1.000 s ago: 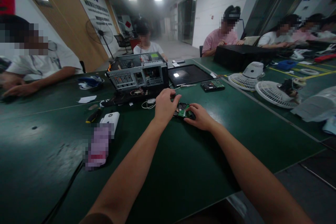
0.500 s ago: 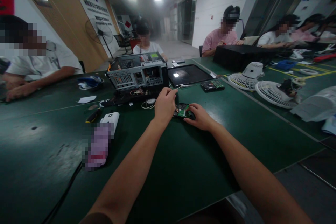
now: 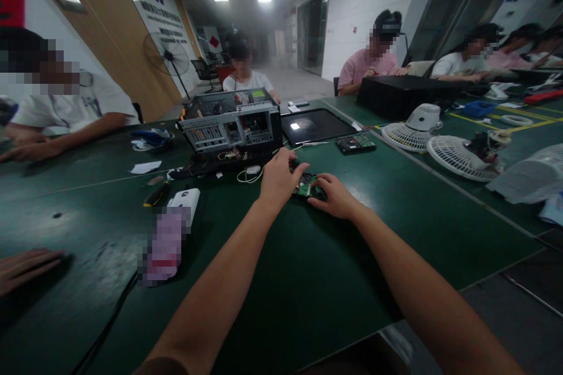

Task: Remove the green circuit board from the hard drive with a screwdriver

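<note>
Board [image 3: 303, 190] — flat on the worktop [image 3: 281, 281], directly between the two hands, well out ahead of the wearer. Long axis seems to run roughly left–right; left end hidden, so uncertain. Right hand [image 3: 334, 196] nearer: thumb and fingers clamped about its right end. Left hand [image 3: 279, 177] at the far left corner, fingers curled, thumb jutting over the board — grip there cannot be told. Beyond: case [image 3: 229, 126] to the left, drive [image 3: 355, 143] to the right.
</note>
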Available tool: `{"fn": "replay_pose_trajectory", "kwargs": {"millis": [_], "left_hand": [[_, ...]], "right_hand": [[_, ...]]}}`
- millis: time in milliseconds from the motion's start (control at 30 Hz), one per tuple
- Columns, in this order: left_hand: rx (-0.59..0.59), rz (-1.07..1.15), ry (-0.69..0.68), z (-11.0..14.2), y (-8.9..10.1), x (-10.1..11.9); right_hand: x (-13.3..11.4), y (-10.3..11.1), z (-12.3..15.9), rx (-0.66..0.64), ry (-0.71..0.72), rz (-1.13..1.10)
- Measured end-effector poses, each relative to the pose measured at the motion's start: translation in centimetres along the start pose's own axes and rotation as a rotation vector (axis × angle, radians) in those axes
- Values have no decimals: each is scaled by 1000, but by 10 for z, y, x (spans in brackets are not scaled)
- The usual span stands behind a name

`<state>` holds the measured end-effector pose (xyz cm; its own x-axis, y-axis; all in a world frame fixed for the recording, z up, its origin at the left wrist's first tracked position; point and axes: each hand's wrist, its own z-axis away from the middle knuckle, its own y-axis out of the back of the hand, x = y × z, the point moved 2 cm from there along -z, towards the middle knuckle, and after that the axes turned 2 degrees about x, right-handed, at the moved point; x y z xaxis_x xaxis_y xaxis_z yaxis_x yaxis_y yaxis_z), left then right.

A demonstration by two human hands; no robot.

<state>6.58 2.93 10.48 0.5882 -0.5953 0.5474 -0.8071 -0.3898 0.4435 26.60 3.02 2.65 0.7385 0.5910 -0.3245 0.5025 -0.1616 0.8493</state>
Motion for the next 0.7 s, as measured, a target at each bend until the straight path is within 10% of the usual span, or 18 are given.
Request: {"fn": "replay_pose_trajectory", "kwargs": {"millis": [700], "left_hand": [[-41,-194,-91,-3,9,8]], "right_hand": [[-1,1,0,-10,8,-29]]}}
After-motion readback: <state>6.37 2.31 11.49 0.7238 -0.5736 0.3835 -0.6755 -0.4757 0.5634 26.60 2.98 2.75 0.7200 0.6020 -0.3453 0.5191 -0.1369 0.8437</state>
